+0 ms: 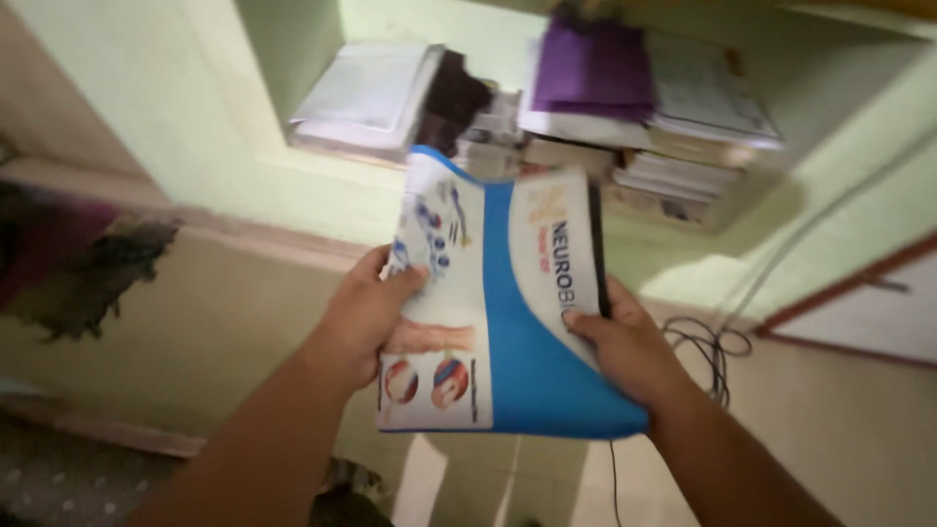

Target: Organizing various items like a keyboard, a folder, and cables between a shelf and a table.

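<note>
We grip booklet point(488, 312) with both hands: left hand point(366, 317) clamps left edge, right hand point(625, 351) clamps right edge. Booklet held in air below shelf point(322, 156) of stacked papers point(371, 93). Seems light, glossy, floppy, bowing; we judge edge holds safest.

Booklet point(498, 322): glossy coated paper, blue and white, smooth and flexible. Stacked papers point(366, 93): matt sheets. Purple cloth point(593, 66): soft, matt. Wall point(176, 88): matt pale green paint, smooth. Cable point(712, 344): smooth black plastic sheath.
</note>
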